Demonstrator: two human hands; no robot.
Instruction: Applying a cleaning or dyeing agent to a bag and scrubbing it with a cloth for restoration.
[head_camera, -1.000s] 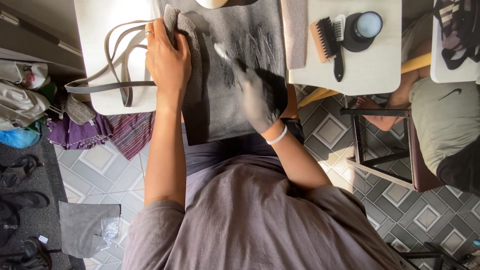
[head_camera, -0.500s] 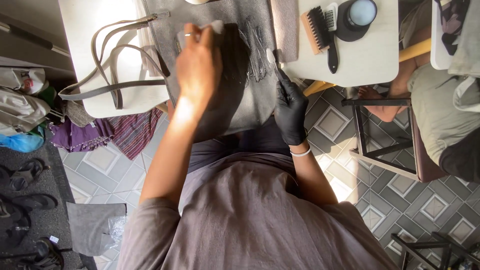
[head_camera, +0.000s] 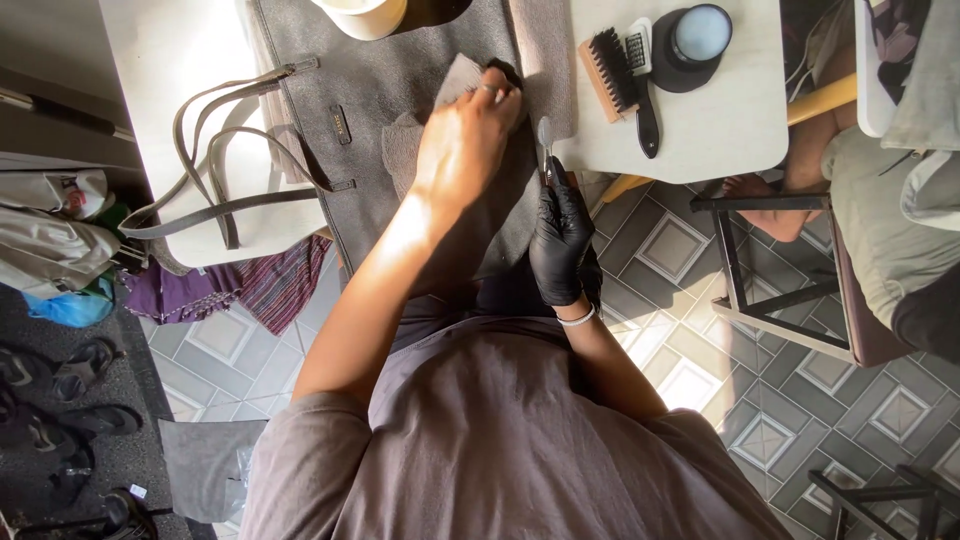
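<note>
There was one grey handbag (head_camera: 400, 90) with two straps (head_camera: 215, 170), two brushes (head_camera: 622, 70), one round tin (head_camera: 693, 42), one cloth (head_camera: 440, 120).

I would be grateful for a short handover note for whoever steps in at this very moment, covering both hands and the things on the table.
Left hand: bare, pressing a grey cloth onto the dark grey handbag.
Right hand: in a black glove, holding a small spoon-like tool upright at the table's edge.
The handbag lies flat on the white table, straps to the left.
A brush and a round dark jar sit on the second table to the right.
Done: cloth on the bag, tool in hand.
Left: cannot tell how much of the bag's surface is treated.
</note>
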